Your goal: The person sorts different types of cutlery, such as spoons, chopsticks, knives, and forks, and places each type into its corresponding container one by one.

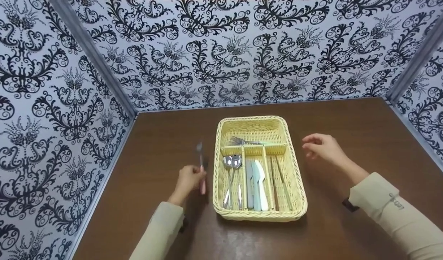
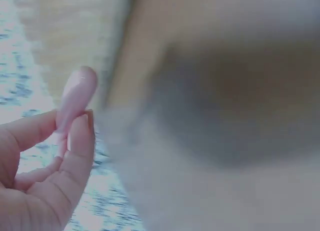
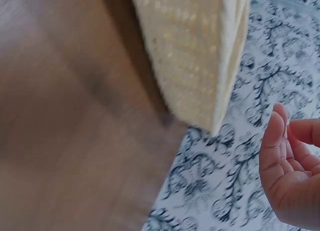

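Observation:
My left hand pinches a fork by its pink handle just left of a wicker cutlery basket. The fork points away from me, tines up. In the left wrist view thumb and fingers grip the pink handle end; a large blur hides the right side. To the right of the basket, my right hand hovers with fingers loosely bent and holding nothing; the right wrist view shows this hand too. Inside the basket, forks lie in the back compartment and spoons in the front left one.
Knives fill the basket's front middle compartment, and thin chopstick-like sticks lie in the front right one. The basket stands on a brown table. Patterned walls enclose the table at the back and both sides.

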`<state>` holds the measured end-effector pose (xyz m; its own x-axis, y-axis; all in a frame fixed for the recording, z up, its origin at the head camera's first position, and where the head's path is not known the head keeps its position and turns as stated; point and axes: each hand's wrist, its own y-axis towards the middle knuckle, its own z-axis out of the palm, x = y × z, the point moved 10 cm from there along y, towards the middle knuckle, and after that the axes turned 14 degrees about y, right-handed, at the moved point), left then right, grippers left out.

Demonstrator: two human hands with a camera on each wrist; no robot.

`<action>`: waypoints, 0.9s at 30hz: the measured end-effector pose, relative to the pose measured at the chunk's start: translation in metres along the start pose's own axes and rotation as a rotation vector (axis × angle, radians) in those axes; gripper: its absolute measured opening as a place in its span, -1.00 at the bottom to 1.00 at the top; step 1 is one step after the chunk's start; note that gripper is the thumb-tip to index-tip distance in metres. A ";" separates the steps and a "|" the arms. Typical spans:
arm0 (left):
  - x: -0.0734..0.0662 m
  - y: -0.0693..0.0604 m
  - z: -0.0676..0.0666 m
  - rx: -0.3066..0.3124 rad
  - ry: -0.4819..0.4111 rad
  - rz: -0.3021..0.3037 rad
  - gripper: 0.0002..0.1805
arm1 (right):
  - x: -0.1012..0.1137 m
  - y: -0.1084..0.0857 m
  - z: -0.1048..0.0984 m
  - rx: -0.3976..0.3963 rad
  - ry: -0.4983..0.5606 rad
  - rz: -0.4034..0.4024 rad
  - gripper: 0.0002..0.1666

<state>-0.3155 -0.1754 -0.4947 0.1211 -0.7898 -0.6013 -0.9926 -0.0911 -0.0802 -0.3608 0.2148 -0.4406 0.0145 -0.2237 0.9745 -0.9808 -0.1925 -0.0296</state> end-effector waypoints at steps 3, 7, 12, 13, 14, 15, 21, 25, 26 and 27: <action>-0.039 -0.007 -0.008 0.018 -0.145 0.086 -0.87 | 0.014 0.000 0.021 0.027 0.092 -0.032 -0.62; -0.094 -0.023 -0.003 0.135 -0.396 0.211 -0.83 | 0.029 -0.001 0.064 0.120 0.231 -0.026 -0.56; -0.143 -0.045 0.018 0.348 -0.608 0.291 -0.74 | 0.038 -0.011 0.113 0.246 0.384 0.044 -0.55; -0.149 -0.049 0.023 0.389 -0.647 0.284 -0.72 | 0.040 -0.013 0.121 0.268 0.422 0.052 -0.56; -0.153 -0.052 0.028 0.425 -0.675 0.275 -0.70 | 0.041 -0.015 0.127 0.285 0.465 0.064 -0.59; -0.157 -0.054 0.032 0.455 -0.698 0.260 -0.68 | 0.041 -0.016 0.132 0.296 0.510 0.075 -0.64; -0.168 -0.058 0.042 0.493 -0.757 0.245 -0.68 | 0.042 -0.020 0.146 0.282 0.672 0.084 -0.89; -0.167 -0.054 0.042 0.444 -0.749 0.243 -0.68 | 0.039 -0.021 0.146 0.236 0.656 0.088 -0.88; -0.166 -0.053 0.041 0.425 -0.745 0.240 -0.68 | 0.038 -0.021 0.146 0.226 0.643 0.088 -0.84; -0.164 -0.051 0.041 0.408 -0.740 0.231 -0.68 | 0.037 -0.020 0.146 0.218 0.628 0.088 -0.80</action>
<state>-0.2842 -0.0161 -0.4242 0.0325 -0.1519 -0.9879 -0.9296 0.3583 -0.0857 -0.3120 0.0713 -0.4360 -0.2441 0.3384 0.9088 -0.9105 -0.4025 -0.0947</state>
